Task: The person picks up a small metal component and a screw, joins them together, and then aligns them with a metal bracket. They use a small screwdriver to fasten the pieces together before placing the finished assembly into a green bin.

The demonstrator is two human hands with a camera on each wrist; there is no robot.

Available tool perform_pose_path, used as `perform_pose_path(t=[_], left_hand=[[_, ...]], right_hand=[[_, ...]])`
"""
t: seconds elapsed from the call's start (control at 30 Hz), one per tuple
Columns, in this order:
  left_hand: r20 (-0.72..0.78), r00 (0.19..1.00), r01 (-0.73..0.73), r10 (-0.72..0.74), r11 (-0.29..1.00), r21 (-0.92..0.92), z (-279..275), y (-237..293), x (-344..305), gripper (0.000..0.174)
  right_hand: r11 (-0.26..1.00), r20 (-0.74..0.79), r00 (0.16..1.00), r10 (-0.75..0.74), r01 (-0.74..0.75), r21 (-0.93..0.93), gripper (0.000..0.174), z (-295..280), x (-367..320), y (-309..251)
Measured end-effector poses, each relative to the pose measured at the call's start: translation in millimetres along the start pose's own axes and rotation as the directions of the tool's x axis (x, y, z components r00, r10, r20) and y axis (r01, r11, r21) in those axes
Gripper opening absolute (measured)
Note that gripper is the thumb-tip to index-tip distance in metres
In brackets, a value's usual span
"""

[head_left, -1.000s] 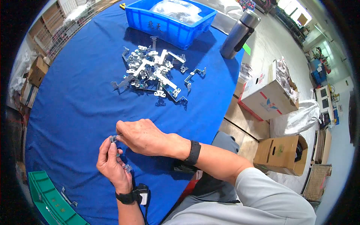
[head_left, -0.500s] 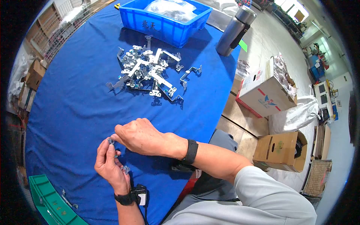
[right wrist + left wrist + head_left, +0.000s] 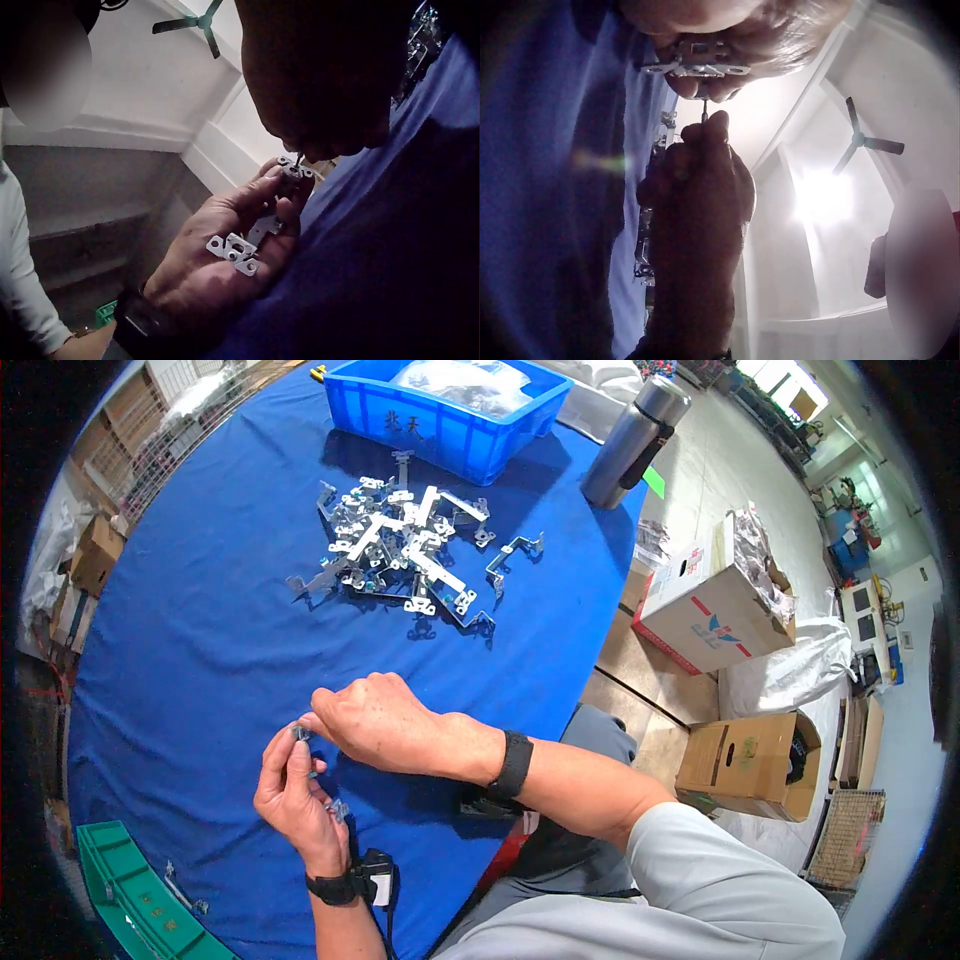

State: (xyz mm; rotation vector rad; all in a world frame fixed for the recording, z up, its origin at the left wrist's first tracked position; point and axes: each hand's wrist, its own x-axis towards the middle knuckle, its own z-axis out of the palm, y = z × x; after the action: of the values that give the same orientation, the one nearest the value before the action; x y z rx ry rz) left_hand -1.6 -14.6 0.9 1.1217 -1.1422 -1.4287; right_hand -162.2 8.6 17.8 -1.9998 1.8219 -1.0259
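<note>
The left hand grips a small metal bracket; one end lies across the palm, the other is pinched between thumb and fingertips. Just beside those fingertips, the right hand pinches a thin metal pin or rod against the bracket's far end. In the left wrist view the right hand is seen with its fingers curled round the rod; what else it holds is hidden. A pile of similar metal brackets lies on the blue cloth beyond both hands.
A blue bin with plastic bags and a steel bottle stand at the far side. The green tray is at the near left, a loose bracket beside it. Cardboard boxes stand right of the table.
The head view has shifted slightly. Both hands stay together round the bracket, with only a slight change in the right hand's angle.
</note>
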Motion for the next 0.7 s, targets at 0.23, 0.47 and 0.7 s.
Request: perform_pose_path(t=[0.23, 0.47, 0.7], left_hand=[[0.018, 0.999, -0.031, 0.033, 0.996, -0.083, 7, 0, -1, 0.020], [-0.028, 0.999, -0.045, 0.043, 0.995, -0.090, 8, 0, -1, 0.018], [0.002, 0.996, -0.086, 0.087, 0.991, -0.099, 7, -2, -1, 0.019]], right_hand=[[0.993, -0.012, 1.000, -0.002, 0.003, 0.117, 0.025, -1, 0, 1], [0.974, 0.030, 0.999, -0.014, 0.007, 0.225, 0.020, -2, 1, 3], [0.982, 0.017, 0.998, 0.067, -0.069, 0.178, 0.033, -6, 3, 1]])
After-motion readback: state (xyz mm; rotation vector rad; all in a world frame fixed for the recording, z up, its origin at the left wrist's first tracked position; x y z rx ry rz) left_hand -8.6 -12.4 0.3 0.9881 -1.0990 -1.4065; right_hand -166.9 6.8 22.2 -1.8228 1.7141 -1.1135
